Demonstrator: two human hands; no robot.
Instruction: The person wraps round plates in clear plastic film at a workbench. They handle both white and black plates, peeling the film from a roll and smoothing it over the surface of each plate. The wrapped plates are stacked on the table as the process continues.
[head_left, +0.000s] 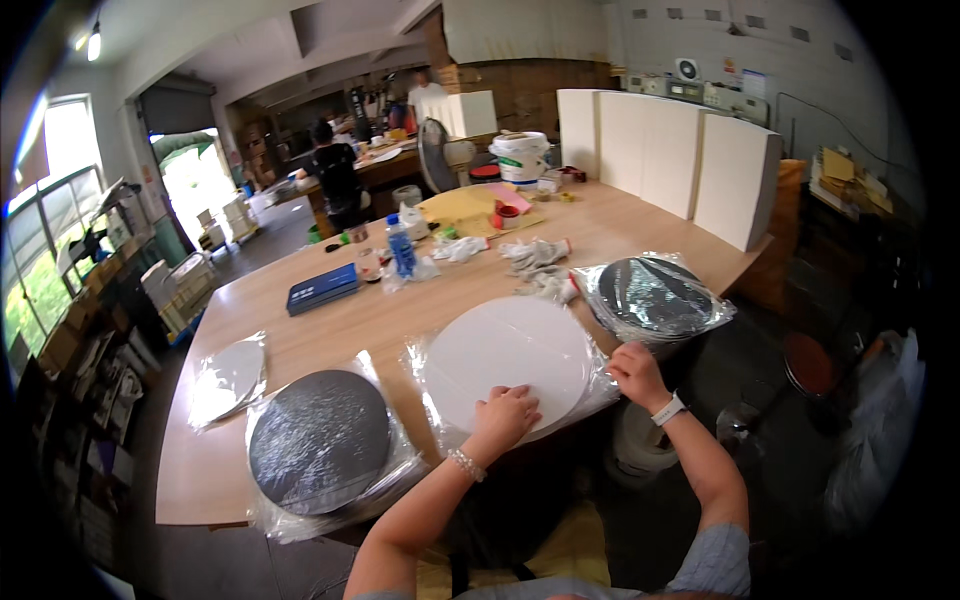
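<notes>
Our left grip (507, 412) lies flat and open on the white disc (500, 360), just below frame centre; our right grip (637, 372) curls by its clear film (602, 386), though whether it's pinching, we can't tell. Light, stiff, slippery-skinned, we'd judge: take the rim! Outward, a grey disc (320, 440) sits lower left on the table (285, 347).

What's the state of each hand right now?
Left hand: open, resting on the white disc, not gripping.
Right hand: fingers curled at the clear wrap; whether they grip it can't be told.
</notes>
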